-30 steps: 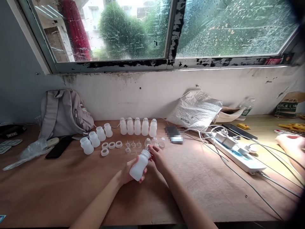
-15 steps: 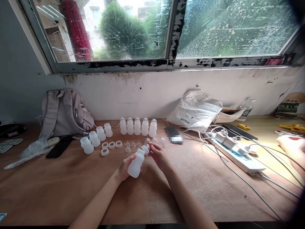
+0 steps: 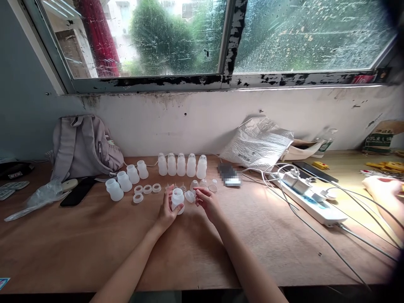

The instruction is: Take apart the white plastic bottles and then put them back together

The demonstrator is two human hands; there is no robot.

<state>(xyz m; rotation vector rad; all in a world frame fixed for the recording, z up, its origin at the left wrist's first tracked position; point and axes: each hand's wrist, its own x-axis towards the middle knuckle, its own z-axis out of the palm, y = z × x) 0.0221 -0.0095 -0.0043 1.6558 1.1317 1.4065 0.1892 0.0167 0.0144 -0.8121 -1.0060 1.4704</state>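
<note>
The held bottle (image 3: 176,202) is the large thing to steady: it sits on the near side of the row of capped bottles (image 3: 181,165), in the left hand (image 3: 167,214), whose fingers wrap its side while the thumb lies across its front. A firm but gentle wrap would seem best, since a squeeze could bend the rim if the wall is soft, and the thumb should stay below the open mouth. The cap piece (image 3: 190,196), smaller, is also nearer the person than that row, just right of the bottle's mouth; the right hand (image 3: 208,203) has its fingertips drawn narrow and seems to pinch the piece's right edge. Keeping its rim parallel to the mouth should, in my judgement, avoid a knock or a skewed contact.

In looks, the bottle is milky white and translucent, its round mouth showing from above; how far it tilts I cannot tell. The cap piece is glassier, with a rounded shape, its finer parts too small to make out. Slighter still, the white rings (image 3: 147,189) lie flat to the near left of the row
</note>
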